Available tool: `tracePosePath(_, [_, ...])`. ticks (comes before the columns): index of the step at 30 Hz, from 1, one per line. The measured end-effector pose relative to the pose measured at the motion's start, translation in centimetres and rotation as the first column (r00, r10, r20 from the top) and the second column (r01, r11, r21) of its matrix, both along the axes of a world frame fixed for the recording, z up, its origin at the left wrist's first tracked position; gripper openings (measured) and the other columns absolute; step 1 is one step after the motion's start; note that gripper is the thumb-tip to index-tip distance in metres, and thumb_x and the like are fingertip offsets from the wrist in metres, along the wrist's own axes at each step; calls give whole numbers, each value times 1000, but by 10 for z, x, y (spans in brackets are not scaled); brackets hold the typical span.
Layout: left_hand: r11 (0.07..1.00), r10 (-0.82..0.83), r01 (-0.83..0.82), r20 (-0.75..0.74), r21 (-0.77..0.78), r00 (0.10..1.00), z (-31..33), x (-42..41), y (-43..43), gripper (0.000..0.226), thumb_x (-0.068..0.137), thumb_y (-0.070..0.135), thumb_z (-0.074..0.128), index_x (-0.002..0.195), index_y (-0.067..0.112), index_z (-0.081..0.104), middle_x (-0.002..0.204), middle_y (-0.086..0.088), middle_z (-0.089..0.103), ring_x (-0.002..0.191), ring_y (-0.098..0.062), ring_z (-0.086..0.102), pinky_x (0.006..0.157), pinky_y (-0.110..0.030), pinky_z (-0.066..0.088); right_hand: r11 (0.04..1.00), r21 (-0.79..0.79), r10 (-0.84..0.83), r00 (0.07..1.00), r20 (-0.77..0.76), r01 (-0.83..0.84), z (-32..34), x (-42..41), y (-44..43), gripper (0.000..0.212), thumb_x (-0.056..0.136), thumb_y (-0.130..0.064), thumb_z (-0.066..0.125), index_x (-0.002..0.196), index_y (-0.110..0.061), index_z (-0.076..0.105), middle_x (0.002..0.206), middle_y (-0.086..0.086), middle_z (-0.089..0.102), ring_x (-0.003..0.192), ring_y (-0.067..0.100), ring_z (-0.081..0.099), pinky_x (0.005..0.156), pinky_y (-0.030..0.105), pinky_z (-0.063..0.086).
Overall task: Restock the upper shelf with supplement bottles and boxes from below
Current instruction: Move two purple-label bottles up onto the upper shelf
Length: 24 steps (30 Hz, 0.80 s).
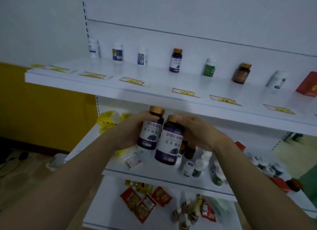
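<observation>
We hold two purple bottles upright, touching, below the upper shelf (106,85): left hand (135,128) fingers wrapped round one (150,130), right hand (197,131) fingers round the other (169,142).

A white metal shelving unit (109,82) fills the view, its plain white back panel (188,11) rising behind the tiers and a slotted upright (85,15) running down its left edge. To the left stands a pale wall (39,23) above a mustard-yellow panel (42,109). Below that, dark cables (10,162) trail across a brownish floor (29,183). On the far right a greenish floor (308,176) shows past the shelving. The light is dim and bluish.
</observation>
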<state>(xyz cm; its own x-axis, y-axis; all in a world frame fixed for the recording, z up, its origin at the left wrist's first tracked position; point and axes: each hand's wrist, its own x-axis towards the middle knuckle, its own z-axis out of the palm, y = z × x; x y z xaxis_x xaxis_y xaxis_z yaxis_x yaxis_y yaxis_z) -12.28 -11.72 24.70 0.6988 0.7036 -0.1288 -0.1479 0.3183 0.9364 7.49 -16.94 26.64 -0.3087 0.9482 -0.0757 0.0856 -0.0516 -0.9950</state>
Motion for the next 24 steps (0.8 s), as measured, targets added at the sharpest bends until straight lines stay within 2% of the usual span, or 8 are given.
tracePosePath(1, [1000, 20, -20, 22, 10, 1000, 11, -1, -2, 44, 73, 18, 63, 115, 11, 54, 107, -15, 57, 87, -27, 59, 69, -32, 55, 1000, 20, 14, 995, -97, -12, 14, -4, -2, 44, 59, -53, 79, 83, -17, 73, 89, 1, 72, 86, 19, 67, 78, 35, 57])
tracePosePath(3, [998, 67, -68, 90, 9, 994, 36, 0, -5, 48, 68, 18, 63, 114, 4, 58, 97, -15, 60, 77, -27, 60, 73, -34, 52, 998, 66, 16, 969, -247, 0, 47, -11, -8, 41, 59, -57, 66, 71, -20, 77, 88, 0, 75, 86, 16, 71, 87, 39, 55])
tracePosePath(6, [984, 155, -167, 183, 56, 971, 77, 9, -10, 17, 73, 25, 63, 82, 10, 62, 69, -8, 64, 59, -22, 60, 66, -32, 53, 988, 104, -71, 938, -340, 112, 89, -9, -11, 51, 66, -62, 49, 68, -17, 73, 81, 3, 73, 79, 19, 71, 82, 39, 56])
tracePosePath(9, [964, 186, -213, 170, 160, 968, 113, 25, -10, 24, 85, 35, 59, 74, 15, 57, 66, -9, 60, 57, -23, 57, 64, -32, 51, 961, 155, -171, 929, -328, 231, 114, -2, -8, 53, 75, -66, 48, 81, -15, 61, 76, 5, 65, 65, 18, 62, 62, 31, 54])
tracePosePath(11, [956, 196, -225, 163, 190, 967, 126, 35, -9, 27, 85, 40, 60, 73, 16, 58, 66, -9, 60, 56, -24, 57, 64, -33, 51, 935, 173, -245, 917, -314, 309, 120, 4, -4, 53, 80, -67, 46, 85, -16, 59, 75, 4, 64, 60, 17, 61, 56, 28, 52])
tracePosePath(14, [946, 200, -226, 131, 234, 971, 135, 50, -8, 28, 84, 42, 61, 77, 15, 57, 65, -8, 61, 56, -23, 58, 62, -31, 52, 917, 188, -275, 899, -341, 352, 122, 17, -3, 53, 80, -67, 47, 87, -16, 58, 75, 5, 64, 58, 17, 61, 59, 29, 52])
tracePosePath(18, [946, 190, -205, 86, 251, 978, 135, 65, -3, 31, 84, 44, 60, 82, 13, 57, 66, -6, 63, 58, -22, 59, 61, -30, 53, 909, 194, -301, 904, -303, 368, 114, 32, -3, 57, 70, -69, 53, 90, -15, 60, 77, 5, 66, 62, 17, 62, 67, 32, 51])
tracePosePath(24, [949, 157, -170, 70, 264, 985, 141, 85, 10, 24, 85, 37, 61, 83, 14, 58, 67, -7, 62, 61, -23, 58, 65, -32, 53, 903, 176, -335, 897, -288, 393, 114, 52, 4, 65, 69, -69, 51, 99, -11, 57, 74, 4, 67, 60, 16, 63, 65, 32, 53])
